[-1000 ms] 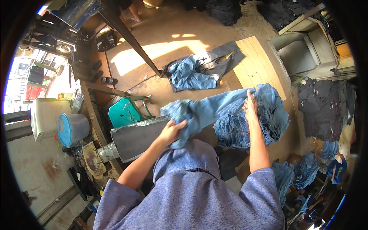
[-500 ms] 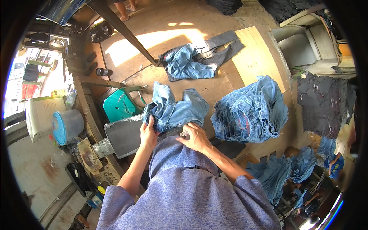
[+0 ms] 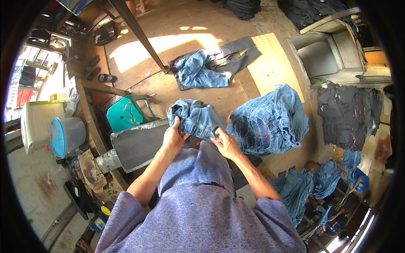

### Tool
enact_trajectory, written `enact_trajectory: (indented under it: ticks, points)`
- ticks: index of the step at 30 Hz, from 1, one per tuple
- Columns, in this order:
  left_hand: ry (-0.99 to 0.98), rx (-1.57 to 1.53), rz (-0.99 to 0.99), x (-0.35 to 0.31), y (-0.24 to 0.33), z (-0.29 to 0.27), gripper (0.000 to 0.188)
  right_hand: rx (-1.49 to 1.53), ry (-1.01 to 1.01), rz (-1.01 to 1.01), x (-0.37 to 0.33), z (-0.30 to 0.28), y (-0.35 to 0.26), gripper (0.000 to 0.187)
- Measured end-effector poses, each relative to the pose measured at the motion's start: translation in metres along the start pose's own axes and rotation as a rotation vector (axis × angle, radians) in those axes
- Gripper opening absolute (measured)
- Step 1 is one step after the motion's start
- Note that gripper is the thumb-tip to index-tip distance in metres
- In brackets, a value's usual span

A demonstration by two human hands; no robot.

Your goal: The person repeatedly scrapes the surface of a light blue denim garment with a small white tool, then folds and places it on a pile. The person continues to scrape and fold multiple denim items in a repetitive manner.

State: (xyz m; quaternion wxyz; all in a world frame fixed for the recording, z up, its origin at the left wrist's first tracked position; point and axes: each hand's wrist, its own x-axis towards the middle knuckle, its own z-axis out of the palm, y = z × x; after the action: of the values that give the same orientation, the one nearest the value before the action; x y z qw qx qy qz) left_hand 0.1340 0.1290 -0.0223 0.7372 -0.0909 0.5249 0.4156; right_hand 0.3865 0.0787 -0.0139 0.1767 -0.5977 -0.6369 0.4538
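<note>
A light blue denim garment (image 3: 196, 116) hangs between my hands above my lap, bunched along its near edge. My left hand (image 3: 174, 137) grips its left side, thumb on top of the cloth. At the right corner, my right hand (image 3: 226, 143) pinches the edge between thumb and fingers. To the right of it stands a big stack of blue denim pieces (image 3: 270, 120) with frayed threads and gathered waistbands. A long dark padded board (image 3: 137, 147), wrapped in silvery tape at its end, lies to the left of my hands.
Behind the board is a green plastic stool (image 3: 126, 114). Dark trousers (image 3: 238, 63) with a blue denim piece (image 3: 200, 71) on them lie on the floor ahead. A wooden post (image 3: 141, 38) stands ahead left; a blue-lidded tub (image 3: 67, 137) is at left, a dark cloth pile (image 3: 346, 116) at right.
The denim garment has become more bunched up, its far flaps folded in and lowered. Both hands have shifted slightly to the right with it.
</note>
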Motion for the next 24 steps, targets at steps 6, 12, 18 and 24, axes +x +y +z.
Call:
enact_trajectory:
  ticks: [6,12,18,24]
  points:
    - [0.004,0.141,-0.031,0.007,0.013,-0.036,0.031,0.509,-0.727,0.047,0.017,-0.01,-0.008,0.027]
    - [0.044,-0.117,0.162,0.032,0.07,-0.055,0.045,0.477,-0.071,0.003,0.029,0.092,-0.058,0.028]
    - [-0.329,0.063,0.118,-0.035,0.043,-0.103,0.046,0.478,-0.432,0.071,0.019,0.105,-0.072,0.034]
    - [-0.42,1.038,-0.115,-0.076,0.102,-0.184,0.059,0.653,-0.051,0.295,-0.016,0.025,-0.039,0.019]
